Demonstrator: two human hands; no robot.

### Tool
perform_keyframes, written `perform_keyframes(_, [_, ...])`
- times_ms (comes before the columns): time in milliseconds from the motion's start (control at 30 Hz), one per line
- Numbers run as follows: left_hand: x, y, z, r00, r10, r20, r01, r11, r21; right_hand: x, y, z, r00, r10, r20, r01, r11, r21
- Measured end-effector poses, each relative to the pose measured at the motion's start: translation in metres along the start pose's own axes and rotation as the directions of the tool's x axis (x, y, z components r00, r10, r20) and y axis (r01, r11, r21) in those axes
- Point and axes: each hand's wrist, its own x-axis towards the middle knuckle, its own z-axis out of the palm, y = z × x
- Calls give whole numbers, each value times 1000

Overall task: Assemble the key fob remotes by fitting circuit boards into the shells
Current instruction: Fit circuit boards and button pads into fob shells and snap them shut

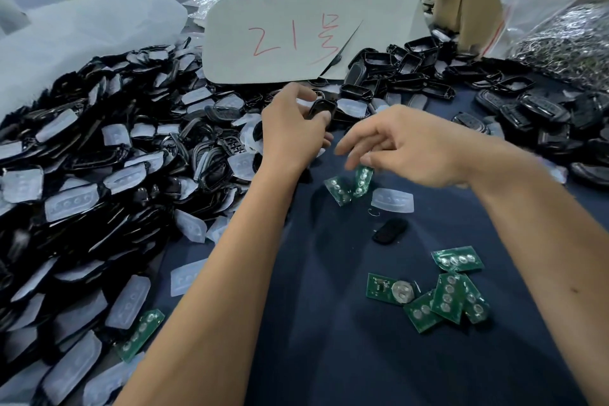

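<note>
Step in hand: pairing parts; the left hand (291, 128) has its grip pinched round a black shell (321, 109) held above the far middle of the table (329, 356), while the right hand (402, 145) pinches a green circuit board (362, 179) by its top end, hanging just right of and nearer than the shell
Second board: another circuit board (337, 189) lies touching the hanging one at its left
Next move, as I judge it: bring board and shell together, turn the board flat and seat it in the shell's hollow; alignment looks fiddly
Supply: loose boards (456, 293) near right, a translucent button pad (392, 200) just right of the held board
Edges: shell heap (99, 175) crowds the left, more shells (543, 122) far right, a marked card (296, 36) behind
Open room: dark cloth between the forearms, near middle, is the working lane
</note>
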Motion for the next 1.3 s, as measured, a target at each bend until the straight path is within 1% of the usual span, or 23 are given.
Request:
perform_keyframes(67, [2, -1, 1, 1000, -27, 2, 27, 999, -33, 1, 2, 1, 998, -30, 59, 30, 1000, -8])
perform_keyframes(100, [3, -1, 1, 999, -44, 0, 44, 998, -54, 3, 3, 2, 996, -53, 66, 52, 998, 22])
perform_keyframes(133, [4, -1, 1, 998, -69, 0, 69, 994, -90, 4, 5, 3, 996, -66, 55, 61, 994, 85])
perform_keyframes(200, [4, -1, 2, 992, -128, 18, 129, 972, -196, 8, 8, 6, 999, -42, 9, 38, 954, 296])
perform_keyframes(267, [4, 1, 2, 982, -180, 55, 188, 946, -262, 13, 11, 10, 999, 7, -41, 15, 858, 513])
perform_keyframes(367, [2, 4, 5, 961, -242, 133, 270, 921, -279, 18, 18, 13, 992, 62, -107, 39, 665, 746])
perform_keyframes(433, [0, 5, 7, 956, -243, 164, 281, 918, -279, 17, 25, 13, 993, 69, -101, 49, 533, 845])
perform_keyframes(500, [-2, 6, 9, 959, -231, 164, 271, 913, -304, 15, 30, 14, 994, 46, -97, 62, 493, 868])
perform_keyframes(567, [-4, 7, 12, 962, -218, 163, 263, 897, -355, 15, 32, 17, 982, 73, -172, 114, 492, 863])
perform_keyframes(633, [-7, 7, 14, 966, -202, 163, 250, 890, -382, 18, 33, 19, 946, 129, -297, 193, 512, 837])
perform_keyframes(733, [-7, 4, 17, 969, -171, 176, 230, 883, -410, 20, 34, 21, 873, 145, -466, 288, 618, 731])
perform_keyframes(800, [-7, 4, 20, 969, -154, 196, 225, 874, -431, 21, 34, 22, 812, 144, -566, 341, 671, 659])
perform_keyframes(867, [-8, 4, 22, 967, -154, 203, 231, 865, -445, 22, 32, 23, 761, 153, -630, 354, 716, 602])
perform_keyframes(1000, [-10, 3, 24, 967, -151, 205, 230, 866, -445, 24, 28, 25, 696, 244, -675, 338, 718, 608])
perform_keyframes(1067, [-10, 3, 24, 967, -150, 204, 228, 866, -445, 25, 28, 26, 661, 277, -697, 316, 740, 594])
perform_keyframes(1100, [-11, 2, 25, 968, -146, 204, 224, 868, -443, 26, 29, 27, 658, 280, -699, 295, 758, 581])
perform_keyframes(1233, [-11, 2, 25, 971, -140, 194, 213, 877, -431, 26, 33, 26, 686, 261, -679, 223, 813, 538])
perform_keyframes(1300, [-11, 2, 24, 969, -143, 203, 220, 871, -439, 26, 35, 26, 689, 234, -686, 190, 855, 482])
